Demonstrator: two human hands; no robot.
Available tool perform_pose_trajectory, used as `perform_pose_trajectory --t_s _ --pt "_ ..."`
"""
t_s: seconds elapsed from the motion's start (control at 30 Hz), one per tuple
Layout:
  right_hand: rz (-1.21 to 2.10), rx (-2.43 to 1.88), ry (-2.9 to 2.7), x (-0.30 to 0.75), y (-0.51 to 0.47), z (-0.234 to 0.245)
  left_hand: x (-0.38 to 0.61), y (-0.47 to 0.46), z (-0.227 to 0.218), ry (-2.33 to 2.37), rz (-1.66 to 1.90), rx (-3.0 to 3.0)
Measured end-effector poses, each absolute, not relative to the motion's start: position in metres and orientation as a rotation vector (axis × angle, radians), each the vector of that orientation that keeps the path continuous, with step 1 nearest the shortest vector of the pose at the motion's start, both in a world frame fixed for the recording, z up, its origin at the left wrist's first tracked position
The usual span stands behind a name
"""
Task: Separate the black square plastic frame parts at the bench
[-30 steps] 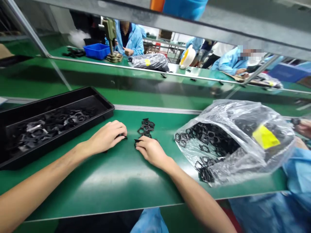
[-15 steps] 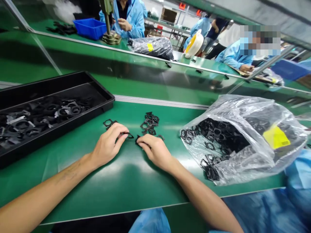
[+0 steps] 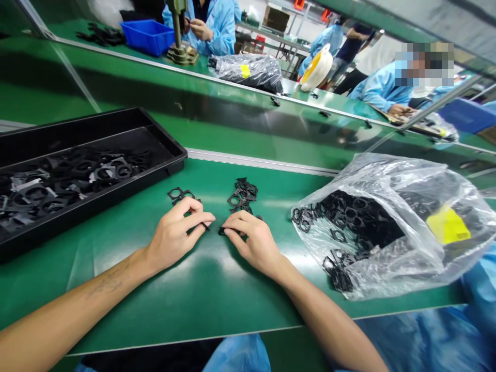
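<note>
My left hand (image 3: 179,230) pinches a small black plastic part (image 3: 205,226) between thumb and fingertips, just above the green tabletop. Facing it, my right hand (image 3: 251,240) is closed on another small black part (image 3: 222,231), mostly covered by the fingers. A narrow gap separates the two hands. Behind the right hand lies a loose pile of black ring-shaped parts (image 3: 243,194). A few black frames with round holes (image 3: 175,193) rest beyond my left hand, partly hidden by it.
A black tray (image 3: 176,157) of black parts stands at the left. At the right lies an open clear plastic bag (image 3: 411,181) of black rings with a yellow label (image 3: 448,226). Across a low green partition (image 3: 232,121), people in blue work at another bench with a blue bin (image 3: 147,37).
My left fingers have shifted their grip, turning the black part lower under the fingertips. My right hand has curled further over its part. The whole view has shifted slightly.
</note>
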State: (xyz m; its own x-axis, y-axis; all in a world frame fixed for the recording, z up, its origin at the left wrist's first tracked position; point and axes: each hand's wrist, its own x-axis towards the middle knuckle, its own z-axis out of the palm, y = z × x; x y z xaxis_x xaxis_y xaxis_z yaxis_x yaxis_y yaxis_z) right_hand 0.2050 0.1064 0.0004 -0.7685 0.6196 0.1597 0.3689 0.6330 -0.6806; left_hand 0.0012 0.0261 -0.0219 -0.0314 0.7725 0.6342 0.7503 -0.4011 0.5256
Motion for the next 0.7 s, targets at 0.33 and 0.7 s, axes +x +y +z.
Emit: perform_pose_trajectory --t_s 0.33,0.7 --pt "1.948 -0.742 -1.850 0.2011 0.1049 0.0000 0.0036 0.0232 -0.0211 1.681 1.347 2.203" --pt "2.396 -0.861 -1.353 0.1981 0.1045 0.0036 0.0085 0.0203 -0.0179 1.432 1.507 2.199"
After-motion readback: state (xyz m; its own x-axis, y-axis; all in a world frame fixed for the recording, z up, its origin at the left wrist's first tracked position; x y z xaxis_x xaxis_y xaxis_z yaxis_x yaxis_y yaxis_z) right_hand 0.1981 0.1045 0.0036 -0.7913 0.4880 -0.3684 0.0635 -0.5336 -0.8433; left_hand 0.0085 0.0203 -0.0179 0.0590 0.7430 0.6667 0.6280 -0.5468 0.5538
